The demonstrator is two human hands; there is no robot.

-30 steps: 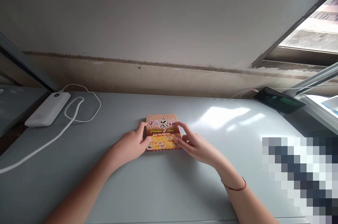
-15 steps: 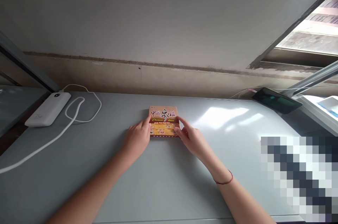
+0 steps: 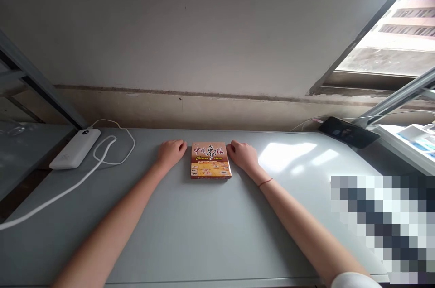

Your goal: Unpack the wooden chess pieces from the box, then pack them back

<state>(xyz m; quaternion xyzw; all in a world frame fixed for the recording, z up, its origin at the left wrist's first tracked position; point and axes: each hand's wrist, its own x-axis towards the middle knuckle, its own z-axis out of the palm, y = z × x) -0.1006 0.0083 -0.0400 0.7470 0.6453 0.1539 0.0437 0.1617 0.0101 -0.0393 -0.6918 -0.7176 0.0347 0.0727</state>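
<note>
A Chinese chess box (image 3: 210, 161), printed in orange and red with dark lettering, lies flat on the grey table (image 3: 210, 229). Just left of it, a small gap away, my left hand (image 3: 171, 152) rests on the tabletop with its fingers curled into a fist and nothing visible in it. My right hand (image 3: 243, 153) is closed too, on the opposite side, its knuckles at or very near the box's upper right edge; whether they touch I cannot tell. A thin dark red string circles my right wrist.
At the left stands a white power bank (image 3: 75, 148) with a white cable (image 3: 78, 184) running across the tabletop. A dark phone (image 3: 348, 132) with a thin cable lies at the far right. The wall (image 3: 190, 111) borders the back edge; metal posts rise at both sides.
Both hands have let go of the chess box, moved outward and slightly back towards the wall, and curled closed. The box stays on the table; the camera view has shifted a little.
</note>
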